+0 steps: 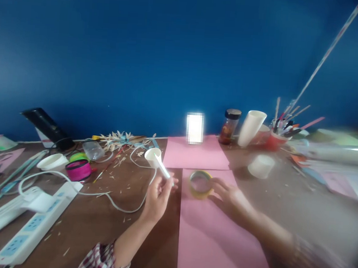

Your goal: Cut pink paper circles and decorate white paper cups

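A slim white tube [164, 170], its exact kind unclear, is pinched in the fingers of my left hand [157, 197]. Its upper end overlaps a small white cup [151, 155] in my view; whether the two touch I cannot tell. My right hand [228, 195] is closed on the near edge of a yellowish roll of tape [200, 196], its thumb and fingers at the right side of the ring. The roll is tilted over a pink sheet [209, 241]. A second pink sheet [192, 155] lies behind it, against the blue wall.
At left are a power strip [32, 226], white cable, magenta tape roll [78, 170] and wood shavings [125, 141]. Along the back right stand a dark-lidded jar [230, 127], tall white cup [252, 128] and red pen holder [277, 141]. A white cup [261, 166] sits nearer.
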Motion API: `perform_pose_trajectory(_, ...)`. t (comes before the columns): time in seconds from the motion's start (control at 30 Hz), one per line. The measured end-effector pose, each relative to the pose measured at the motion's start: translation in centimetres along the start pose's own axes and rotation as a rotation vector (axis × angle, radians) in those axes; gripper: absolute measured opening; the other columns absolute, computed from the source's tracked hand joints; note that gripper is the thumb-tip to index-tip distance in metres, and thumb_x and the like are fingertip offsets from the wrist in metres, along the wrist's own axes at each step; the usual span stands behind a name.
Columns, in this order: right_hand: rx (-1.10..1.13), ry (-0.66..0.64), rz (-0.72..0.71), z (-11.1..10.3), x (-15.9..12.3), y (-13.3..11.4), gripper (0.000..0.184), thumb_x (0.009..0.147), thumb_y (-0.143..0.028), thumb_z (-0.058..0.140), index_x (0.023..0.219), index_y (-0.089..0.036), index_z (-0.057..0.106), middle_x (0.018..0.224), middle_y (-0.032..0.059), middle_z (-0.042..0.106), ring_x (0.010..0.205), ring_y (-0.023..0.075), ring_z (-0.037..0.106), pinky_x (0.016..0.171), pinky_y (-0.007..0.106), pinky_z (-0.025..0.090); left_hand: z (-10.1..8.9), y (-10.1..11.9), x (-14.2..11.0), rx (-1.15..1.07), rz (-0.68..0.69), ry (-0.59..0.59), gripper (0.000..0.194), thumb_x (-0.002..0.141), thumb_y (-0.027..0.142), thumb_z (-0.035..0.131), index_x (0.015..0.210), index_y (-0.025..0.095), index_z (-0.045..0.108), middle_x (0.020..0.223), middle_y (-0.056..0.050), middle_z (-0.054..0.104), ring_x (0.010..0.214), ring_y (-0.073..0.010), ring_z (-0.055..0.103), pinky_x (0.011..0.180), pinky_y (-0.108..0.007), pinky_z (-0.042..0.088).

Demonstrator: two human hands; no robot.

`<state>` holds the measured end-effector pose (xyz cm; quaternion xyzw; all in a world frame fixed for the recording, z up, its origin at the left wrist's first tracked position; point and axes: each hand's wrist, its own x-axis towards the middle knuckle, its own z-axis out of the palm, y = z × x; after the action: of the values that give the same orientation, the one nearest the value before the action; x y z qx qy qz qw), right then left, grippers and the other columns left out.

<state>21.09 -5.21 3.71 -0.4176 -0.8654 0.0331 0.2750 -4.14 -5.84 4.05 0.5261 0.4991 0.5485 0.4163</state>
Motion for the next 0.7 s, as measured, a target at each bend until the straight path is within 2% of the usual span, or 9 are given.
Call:
perform_pose_trajectory(0.13, -0.034, -0.019, 0.141, -0.7, -1.1, 1.1, 0.026, 0.088, -0.025, 0.052, 0.114, -0.019, 0.052, 0.105, 0.0089, 0.062, 0.074, 0.0183, 0.064, 0.063, 0.031, 0.053, 0.1, -0.4, 0.2, -0.007, -0.017, -0.018, 0.034, 0.085, 0.041, 0.057, 0.106, 0.014, 0.058, 0.09, -0.007, 0.069, 0.074, -0.0158, 0.067, 0.069, -0.03, 0.057)
perform_pose_trajectory(0.37, -0.047, -0.034, 0.189, -1.2, -2.2, 2.2, 0.024, 0.091, -0.027, 0.05, 0.114, -0.019, 0.051, 0.101, 0.0075, 0.061, 0.072, 0.016, 0.063, 0.065, 0.03, 0.053, 0.8, -0.3, 0.6, 0.03, -0.029, -0.058, 0.035, 0.085, 0.042, 0.056, 0.105, 0.013, 0.058, 0.089, -0.008, 0.07, 0.073, -0.0172, 0.067, 0.069, -0.03, 0.056)
perform_pose_trajectory(0.47, -0.077, -0.016, 0.117, -1.5, -1.5, 2.1, 0.022, 0.092, -0.026, 0.047, 0.112, -0.019, 0.054, 0.107, 0.0093, 0.06, 0.085, 0.0188, 0.062, 0.072, 0.032, 0.053, 0.9, -0.3, 0.6, 0.08, -0.013, -0.081, 0.035, 0.086, 0.043, 0.054, 0.105, 0.014, 0.057, 0.09, -0.008, 0.069, 0.074, -0.0183, 0.066, 0.069, -0.031, 0.055)
perform_pose_trajectory(0.53, -0.152, -0.05, 0.036, -1.9, -0.4, 2.0, 0.025, 0.093, -0.02, 0.044, 0.114, -0.021, 0.056, 0.114, 0.0109, 0.057, 0.097, 0.0219, 0.06, 0.078, 0.035, 0.052, 1.2, -0.2, 0.5, 0.166, 0.023, -0.131, 0.032, 0.088, 0.042, 0.051, 0.104, 0.015, 0.057, 0.09, -0.008, 0.068, 0.075, -0.0183, 0.066, 0.07, -0.031, 0.053)
perform_pose_trajectory(0.63, -0.288, -0.171, -0.068, -2.4, 1.7, 1.5, 0.038, 0.089, -0.01, 0.045, 0.12, -0.028, 0.057, 0.132, 0.0108, 0.049, 0.113, 0.0272, 0.052, 0.087, 0.044, 0.049, 2.2, -0.1, 0.5, 0.299, 0.083, -0.299, 0.03, 0.092, 0.041, 0.044, 0.103, 0.016, 0.057, 0.08, -0.005, 0.066, 0.07, -0.017, 0.064, 0.068, -0.03, 0.05)
perform_pose_trajectory(0.7, -0.321, -0.236, -0.093, -2.5, 2.9, 1.2, 0.04, 0.086, -0.006, 0.048, 0.118, -0.026, 0.059, 0.139, 0.011, 0.044, 0.124, 0.031, 0.043, 0.094, 0.05, 0.044, 3.1, -0.4, 0.6, 0.343, 0.088, -0.393, 0.03, 0.093, 0.04, 0.04, 0.101, 0.016, 0.056, 0.076, -0.004, 0.065, 0.064, -0.0163, 0.063, 0.065, -0.029, 0.049)
